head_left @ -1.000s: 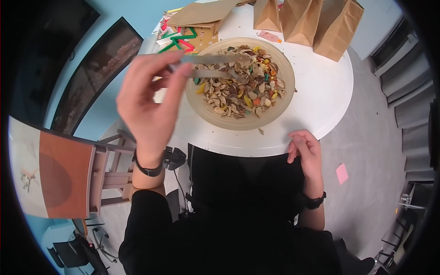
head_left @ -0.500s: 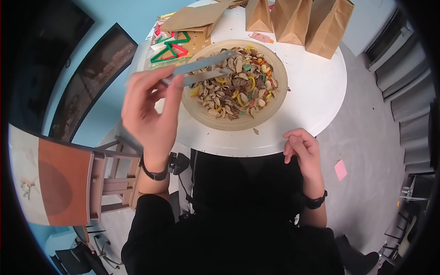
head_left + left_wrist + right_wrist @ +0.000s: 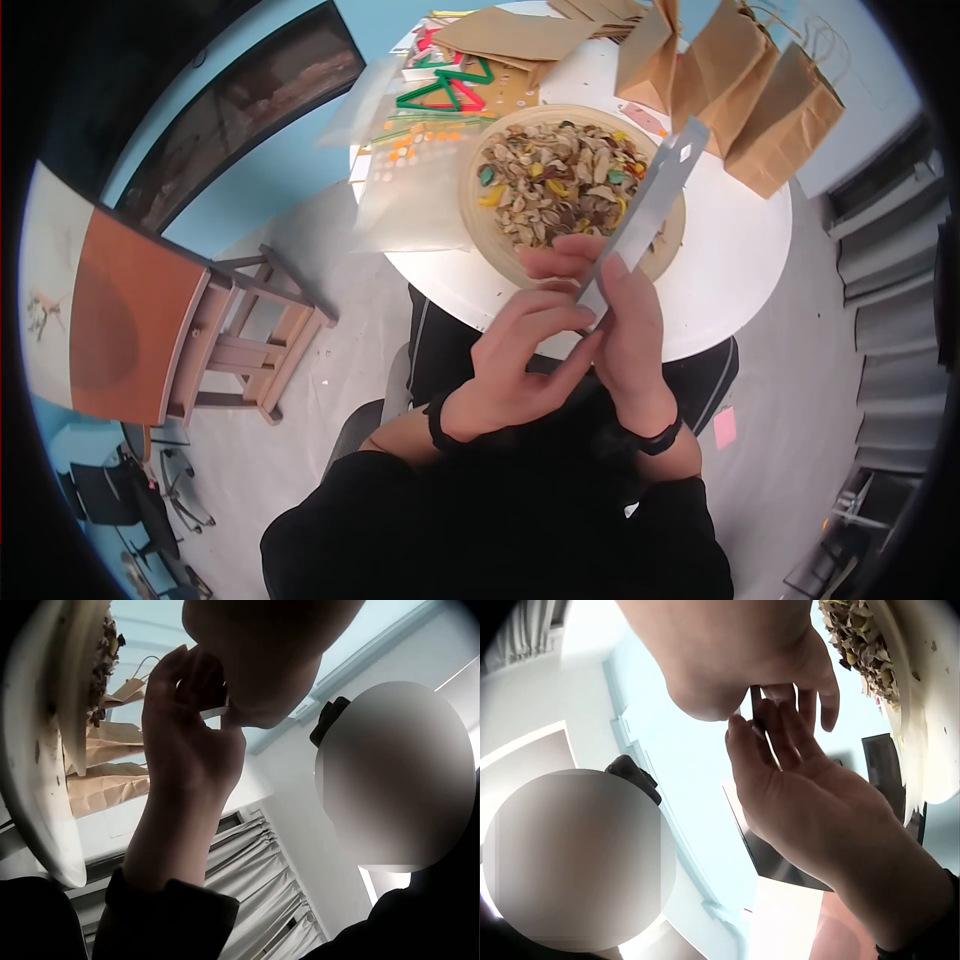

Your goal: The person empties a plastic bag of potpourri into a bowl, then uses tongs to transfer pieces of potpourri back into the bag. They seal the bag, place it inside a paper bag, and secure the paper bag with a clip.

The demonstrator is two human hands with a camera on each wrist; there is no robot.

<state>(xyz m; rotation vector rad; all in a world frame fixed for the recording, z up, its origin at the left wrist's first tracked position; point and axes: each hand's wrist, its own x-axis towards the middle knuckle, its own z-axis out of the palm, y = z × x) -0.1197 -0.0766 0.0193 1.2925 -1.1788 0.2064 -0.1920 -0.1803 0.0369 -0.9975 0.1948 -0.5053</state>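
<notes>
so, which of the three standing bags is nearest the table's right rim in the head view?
The rightmost bag: its base stands by the right rim of the table. The left bag and middle bag stand further left.

At the 6 o'clock edge of a shallow bowl [image 3: 474,215] of potpourri [image 3: 545,192], the left hand [image 3: 525,355] and right hand [image 3: 634,330] hold metal tongs [image 3: 645,212] slanting toward 1 o'clock. Brown paper bags [image 3: 715,80] stand at 1 to 2 o'clock, and red and green strips [image 3: 463,77] lie near 10.
</notes>
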